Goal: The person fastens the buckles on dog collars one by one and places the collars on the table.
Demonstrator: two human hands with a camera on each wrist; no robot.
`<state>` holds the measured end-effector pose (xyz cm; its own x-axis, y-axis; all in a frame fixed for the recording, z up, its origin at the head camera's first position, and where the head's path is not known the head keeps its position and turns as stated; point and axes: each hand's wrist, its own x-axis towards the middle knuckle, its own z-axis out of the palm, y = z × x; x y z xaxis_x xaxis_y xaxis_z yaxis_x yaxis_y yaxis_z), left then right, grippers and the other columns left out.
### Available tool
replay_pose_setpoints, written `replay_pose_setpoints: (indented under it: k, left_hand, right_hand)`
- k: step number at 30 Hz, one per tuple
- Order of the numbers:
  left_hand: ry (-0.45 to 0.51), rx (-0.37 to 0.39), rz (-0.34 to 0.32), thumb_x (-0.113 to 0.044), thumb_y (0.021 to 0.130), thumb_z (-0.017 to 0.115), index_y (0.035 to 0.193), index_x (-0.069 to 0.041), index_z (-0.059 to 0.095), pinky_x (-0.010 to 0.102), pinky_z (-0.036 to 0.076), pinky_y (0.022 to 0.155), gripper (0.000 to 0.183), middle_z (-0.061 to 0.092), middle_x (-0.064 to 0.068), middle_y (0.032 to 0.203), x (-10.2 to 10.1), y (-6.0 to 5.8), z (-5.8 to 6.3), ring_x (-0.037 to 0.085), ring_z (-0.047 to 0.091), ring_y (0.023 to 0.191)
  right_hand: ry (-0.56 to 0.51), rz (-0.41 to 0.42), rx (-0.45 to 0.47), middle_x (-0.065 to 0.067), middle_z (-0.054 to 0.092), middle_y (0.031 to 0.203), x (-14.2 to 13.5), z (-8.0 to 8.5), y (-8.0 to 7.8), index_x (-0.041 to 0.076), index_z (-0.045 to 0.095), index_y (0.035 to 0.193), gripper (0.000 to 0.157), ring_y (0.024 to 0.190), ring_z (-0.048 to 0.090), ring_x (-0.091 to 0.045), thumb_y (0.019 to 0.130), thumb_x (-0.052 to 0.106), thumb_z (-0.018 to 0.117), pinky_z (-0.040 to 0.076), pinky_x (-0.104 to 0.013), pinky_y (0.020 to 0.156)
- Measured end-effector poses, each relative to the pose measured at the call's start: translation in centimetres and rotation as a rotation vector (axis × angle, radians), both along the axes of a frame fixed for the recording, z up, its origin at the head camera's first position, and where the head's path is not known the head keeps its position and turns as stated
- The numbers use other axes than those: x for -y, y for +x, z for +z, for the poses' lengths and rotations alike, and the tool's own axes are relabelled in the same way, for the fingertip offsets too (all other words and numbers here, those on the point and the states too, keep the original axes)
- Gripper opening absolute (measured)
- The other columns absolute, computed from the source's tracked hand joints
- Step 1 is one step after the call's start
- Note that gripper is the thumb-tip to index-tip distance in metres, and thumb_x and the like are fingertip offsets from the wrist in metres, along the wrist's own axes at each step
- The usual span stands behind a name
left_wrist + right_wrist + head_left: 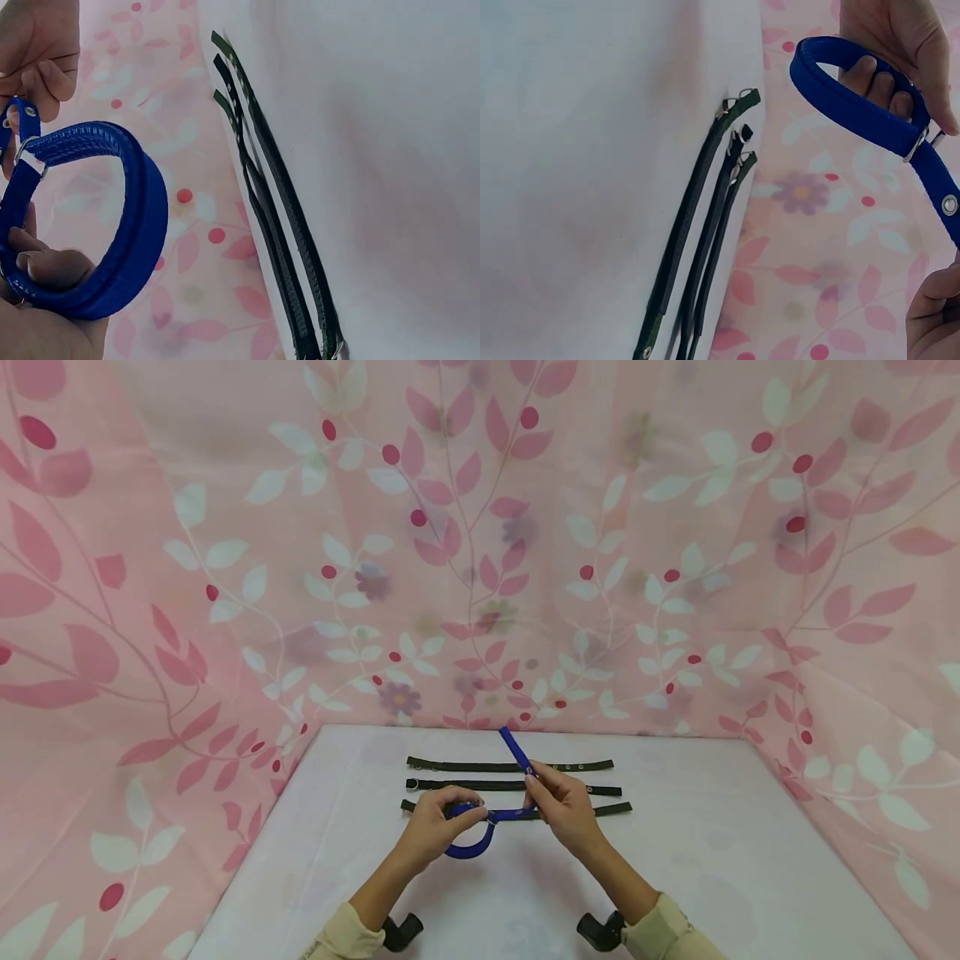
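Observation:
A blue collar [468,852] with metal eyelets is bent into a loop above the table. My left hand [433,827] grips the loop by its buckle end, the fingers passing inside it, as the right wrist view shows. The strap's free end [513,748] sticks up from my right hand [564,806], which pinches the strap between thumb and fingers. Where the strap leaves the loop, a metal ring [916,144] surrounds it. Behind the hands lie three dark collars side by side: a far one [480,767], a middle one [468,785] and a near one [615,809].
The dark collars carry metal rings and buckles at their left ends and eyelets toward the right. They lie on a white table [712,860]. Pink leaf-patterned cloth [480,568] hangs behind and at both sides. Black devices [402,933] sit at the wrists.

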<state>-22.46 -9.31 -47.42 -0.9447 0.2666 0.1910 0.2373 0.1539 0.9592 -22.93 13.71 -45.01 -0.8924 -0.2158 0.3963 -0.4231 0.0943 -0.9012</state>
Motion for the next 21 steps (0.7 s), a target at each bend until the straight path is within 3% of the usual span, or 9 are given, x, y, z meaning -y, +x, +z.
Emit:
replay_pose_setpoints:
  k: [4, 6, 12, 16, 21]
  left_hand:
    - [0.009, -0.005, 0.040, -0.017, 0.090, 0.073, 0.103, -0.007, 0.074, 0.020, 0.054, 0.081, 0.017, 0.073, 0.010, 0.104, 0.0, 0.0, -0.2, 0.014, 0.066, 0.094]
    - [-0.003, -0.022, 0.046, -0.015, 0.092, 0.071, 0.105, -0.005, 0.074, 0.019, 0.054, 0.083, 0.017, 0.072, 0.015, 0.107, -0.1, 0.2, 0.3, 0.014, 0.066, 0.096]
    - [0.039, -0.090, 0.039, -0.020, 0.094, 0.069, 0.107, -0.006, 0.074, 0.020, 0.055, 0.085, 0.020, 0.072, 0.013, 0.107, 0.4, 0.0, 0.0, 0.012, 0.067, 0.097]
    - [0.067, -0.099, 0.063, -0.022, 0.093, 0.070, 0.108, -0.007, 0.074, 0.021, 0.055, 0.085, 0.022, 0.072, 0.011, 0.105, 0.6, -0.1, 0.0, 0.013, 0.068, 0.096]
    - [0.079, -0.105, 0.090, -0.020, 0.093, 0.070, 0.107, -0.006, 0.076, 0.021, 0.055, 0.083, 0.020, 0.072, 0.011, 0.101, 0.9, -0.1, 0.3, 0.013, 0.066, 0.093]
  right_hand:
    - [0.039, -0.016, -0.026, -0.017, 0.062, 0.069, 0.1, 0.0, 0.2, 0.000, 0.067, 0.115, 0.020, 0.058, 0.052, -0.018, 0.099, 0.007, 0.059, 0.039, -0.022, 0.047]
    - [0.060, -0.033, -0.019, -0.019, 0.061, 0.069, 0.2, 0.5, 0.5, -0.002, 0.068, 0.112, 0.018, 0.061, 0.053, -0.023, 0.098, 0.005, 0.058, 0.040, -0.022, 0.049]
    - [0.170, -0.034, -0.029, -0.013, 0.059, 0.068, 0.7, 2.9, 2.2, -0.002, 0.072, 0.110, 0.019, 0.060, 0.048, -0.004, 0.096, 0.006, 0.062, 0.044, -0.021, 0.051]
    - [0.231, -0.014, -0.069, -0.006, 0.059, 0.069, 0.8, 2.8, 2.2, 0.003, 0.075, 0.104, 0.015, 0.063, 0.049, -0.003, 0.095, 0.010, 0.065, 0.047, -0.022, 0.053]
    - [0.275, 0.034, -0.048, -0.004, 0.059, 0.071, 0.6, 2.9, 2.1, 0.005, 0.076, 0.099, 0.012, 0.064, 0.049, -0.004, 0.095, 0.009, 0.065, 0.046, -0.021, 0.055]
